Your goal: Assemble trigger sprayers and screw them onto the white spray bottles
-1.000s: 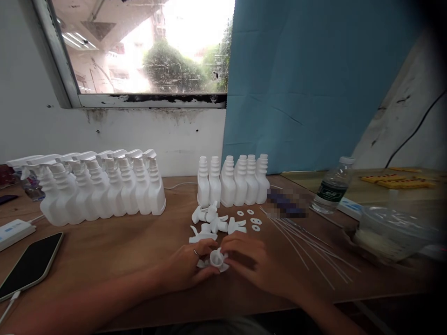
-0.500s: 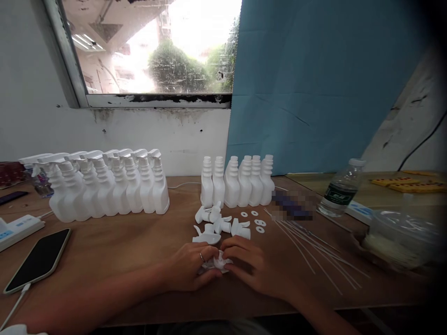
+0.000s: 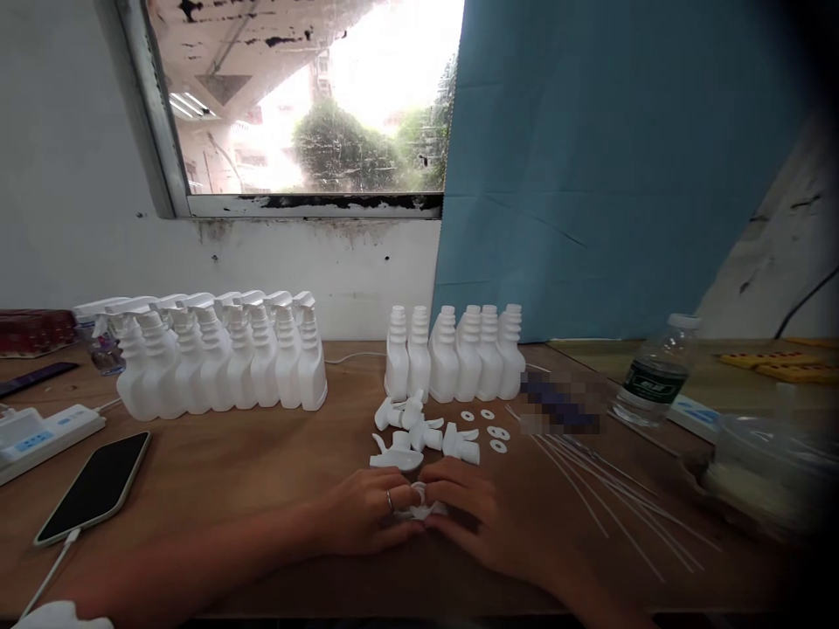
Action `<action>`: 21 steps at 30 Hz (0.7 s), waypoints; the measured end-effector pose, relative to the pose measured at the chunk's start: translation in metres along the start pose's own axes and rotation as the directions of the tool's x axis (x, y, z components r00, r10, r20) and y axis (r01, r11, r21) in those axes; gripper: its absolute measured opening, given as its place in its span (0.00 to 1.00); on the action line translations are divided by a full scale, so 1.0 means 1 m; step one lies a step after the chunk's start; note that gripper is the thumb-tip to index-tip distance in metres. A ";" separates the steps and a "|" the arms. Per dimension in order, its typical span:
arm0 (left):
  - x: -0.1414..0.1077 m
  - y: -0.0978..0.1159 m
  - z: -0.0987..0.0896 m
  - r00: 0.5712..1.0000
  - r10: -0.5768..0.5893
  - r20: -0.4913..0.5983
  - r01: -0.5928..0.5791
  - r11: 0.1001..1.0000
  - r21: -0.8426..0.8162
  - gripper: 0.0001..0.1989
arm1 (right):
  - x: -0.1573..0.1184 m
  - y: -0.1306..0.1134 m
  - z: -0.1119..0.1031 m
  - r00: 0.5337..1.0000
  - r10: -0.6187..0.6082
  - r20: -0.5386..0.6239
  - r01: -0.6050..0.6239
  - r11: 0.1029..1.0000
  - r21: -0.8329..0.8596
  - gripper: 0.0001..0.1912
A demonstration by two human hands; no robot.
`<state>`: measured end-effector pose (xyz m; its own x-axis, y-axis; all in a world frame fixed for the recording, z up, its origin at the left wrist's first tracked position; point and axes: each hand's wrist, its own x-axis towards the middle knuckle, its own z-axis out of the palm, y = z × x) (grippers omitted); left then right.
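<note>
My left hand (image 3: pixel 367 511), with a ring on one finger, and my right hand (image 3: pixel 468 507) meet near the table's front edge. Their fingertips are closed on a white trigger spray head (image 3: pixel 421 496), mostly hidden by the fingers. Just beyond lie several loose white spray heads (image 3: pixel 429 435) in a small pile. To their right are several flat white washers (image 3: pixel 498 445) and a spread of thin white tubes (image 3: pixel 613 489). Behind the pile stand several white bottles (image 3: pixel 444 367) with bare necks. A row of white bottles (image 3: pixel 239 376) at the left carries trigger heads.
At the left lie a phone (image 3: pixel 95 485) on a charging cable and a power strip (image 3: pixel 62 437). A water bottle (image 3: pixel 652 376) and a clear lidded cup (image 3: pixel 753 463) stand at the right. Part of a white object (image 3: pixel 62 616) shows in the bottom left corner.
The whole view has shifted, so everything appears slightly further right and lower. Both hands stay together on the spray head, with their fingers slightly rearranged around it.
</note>
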<state>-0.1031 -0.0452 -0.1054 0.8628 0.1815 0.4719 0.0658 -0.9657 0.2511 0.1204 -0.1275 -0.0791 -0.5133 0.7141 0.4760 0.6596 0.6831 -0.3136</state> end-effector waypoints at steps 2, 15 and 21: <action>0.000 0.001 -0.001 1.000 -0.028 0.000 0.028 1.000 -0.006 0.14 | 0.002 -0.003 -0.004 0.999 0.030 0.021 -0.029 0.998 -0.055 0.09; 0.003 0.002 0.001 0.999 0.009 -0.032 -0.009 1.000 -0.012 0.10 | 0.005 -0.005 0.003 0.998 -0.061 -0.026 0.064 0.989 0.134 0.08; 0.001 0.005 0.000 0.998 -0.044 -0.036 0.045 0.999 0.010 0.10 | 0.005 0.008 -0.022 0.982 0.190 -0.020 -0.177 0.947 0.268 0.08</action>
<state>-0.1015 -0.0499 -0.1036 0.8406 0.2308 0.4901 0.1094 -0.9584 0.2636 0.1346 -0.1220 -0.0611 -0.3680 0.8275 0.4240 0.5683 0.5611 -0.6019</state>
